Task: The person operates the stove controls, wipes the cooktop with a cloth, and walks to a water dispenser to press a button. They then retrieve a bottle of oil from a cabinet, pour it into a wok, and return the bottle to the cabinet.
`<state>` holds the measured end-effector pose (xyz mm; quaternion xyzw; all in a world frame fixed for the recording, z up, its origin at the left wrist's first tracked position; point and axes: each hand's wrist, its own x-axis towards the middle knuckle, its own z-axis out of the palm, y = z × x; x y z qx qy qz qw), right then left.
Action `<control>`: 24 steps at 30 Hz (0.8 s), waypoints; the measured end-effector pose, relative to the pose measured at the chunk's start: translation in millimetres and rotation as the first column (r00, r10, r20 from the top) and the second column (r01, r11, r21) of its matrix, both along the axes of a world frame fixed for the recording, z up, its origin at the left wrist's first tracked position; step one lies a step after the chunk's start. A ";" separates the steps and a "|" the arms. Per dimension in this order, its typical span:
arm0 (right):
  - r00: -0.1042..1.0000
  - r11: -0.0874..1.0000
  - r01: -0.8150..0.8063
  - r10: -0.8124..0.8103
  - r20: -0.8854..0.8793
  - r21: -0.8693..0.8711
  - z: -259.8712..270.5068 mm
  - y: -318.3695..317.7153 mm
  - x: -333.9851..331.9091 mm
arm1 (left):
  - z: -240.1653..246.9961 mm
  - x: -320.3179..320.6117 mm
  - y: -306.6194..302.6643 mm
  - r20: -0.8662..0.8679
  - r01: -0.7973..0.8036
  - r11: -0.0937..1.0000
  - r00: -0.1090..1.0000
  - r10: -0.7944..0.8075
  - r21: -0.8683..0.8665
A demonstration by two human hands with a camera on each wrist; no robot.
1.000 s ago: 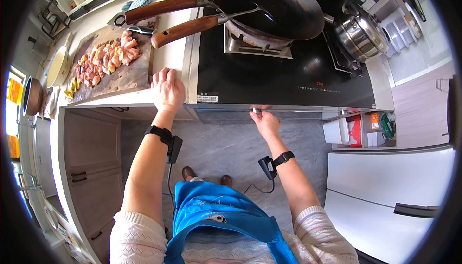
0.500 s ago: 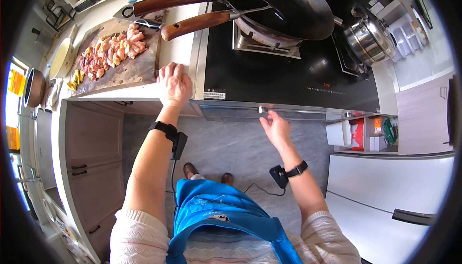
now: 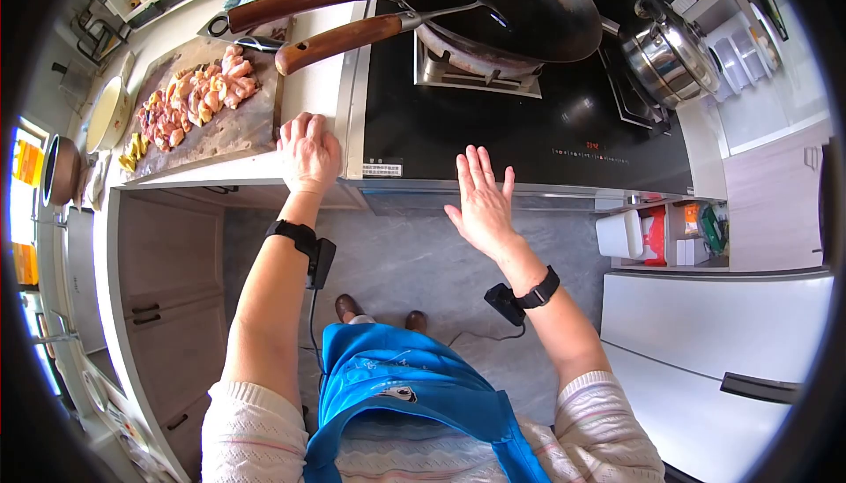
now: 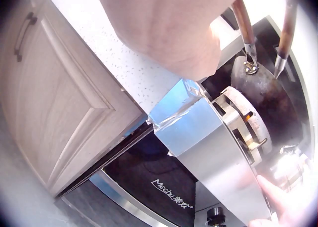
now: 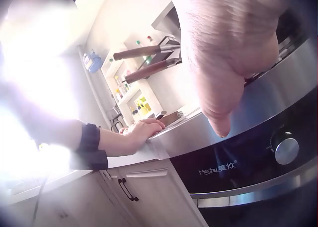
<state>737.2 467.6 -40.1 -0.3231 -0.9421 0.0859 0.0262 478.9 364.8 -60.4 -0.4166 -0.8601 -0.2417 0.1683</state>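
Note:
My left hand (image 3: 308,155) rests on the counter's front edge, between the cutting board (image 3: 256,130) and the black cooktop (image 3: 493,144), holding nothing. Fingers straight and spread, my right hand (image 3: 485,205) is palm down over the cooktop's front edge and is empty. Below it, a silver knob (image 5: 286,150) sits on the dark front panel in the right wrist view. A dark wok (image 3: 529,16) stands on the burner (image 3: 476,78), where a small orange glow shows in the left wrist view. A wooden-handled utensil (image 3: 344,42) leans in the wok beside the wok's handle (image 3: 300,4).
Cut raw meat (image 3: 198,100) and yellow slices (image 3: 134,152) lie on the board. A lidded steel pot (image 3: 670,64) stands at the right burner. White bins and packets fill an open shelf (image 3: 665,263) beside the white refrigerator (image 3: 705,333). Both handles overhang the counter.
My right hand has let go of the knob on the front panel, drawn back, then moved up over the cooktop edge with its fingers spreading. My left hand stays on the counter.

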 end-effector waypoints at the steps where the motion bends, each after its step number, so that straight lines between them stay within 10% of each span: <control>1: 1.000 1.000 -0.015 0.015 0.021 -0.004 0.5 -1.6 2.5 | 0.1 -0.8 -0.2 -0.004 0.001 1.000 1.000 -0.001 0.000; 24: 0.999 0.997 -0.032 0.030 -0.024 -0.072 10.2 -17.5 12.6 | 1.4 0.3 -0.9 -0.075 0.029 0.998 0.997 -0.025 0.058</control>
